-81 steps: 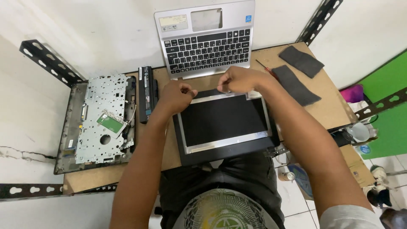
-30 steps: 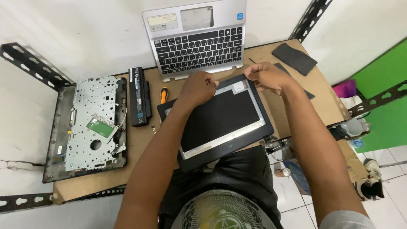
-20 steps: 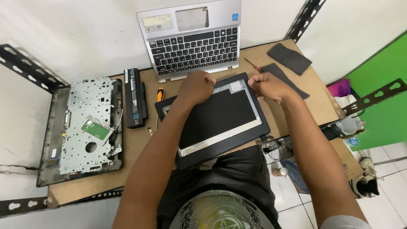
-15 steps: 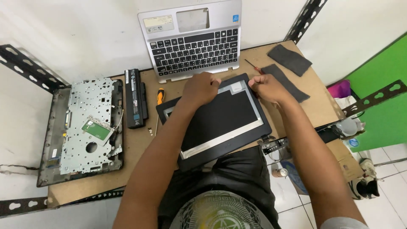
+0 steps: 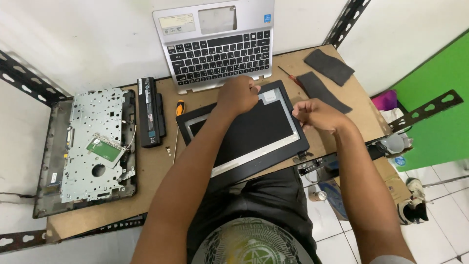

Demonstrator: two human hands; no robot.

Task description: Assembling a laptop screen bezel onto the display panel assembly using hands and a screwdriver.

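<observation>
One laptop screen panel (image 5: 244, 134) lies flat and turned at a slant on the brown table (image 5: 156, 190), with its near corner hanging over the table's front edge above the person's lap. The left hand (image 5: 238, 94) rests on the panel's far edge with its fingers curled down; I cannot tell if it grips anything. The right hand (image 5: 316, 115) sits at the panel's right edge, fingers bent and pinched close on the black frame. There is one silver keyboard half (image 5: 217, 46) at the back, poking past the table's far edge. There is one long black battery (image 5: 150, 111) and one screwdriver with an orange handle (image 5: 179, 110) just beside it. One opened laptop base (image 5: 93, 142) with a shiny metal plate fills the left end and reaches the left edge. Two dark flat pads (image 5: 328, 66) lie near the right back corner, with one thin red tool (image 5: 292, 78) beside them. Bare table shows between the base and the panel.
</observation>
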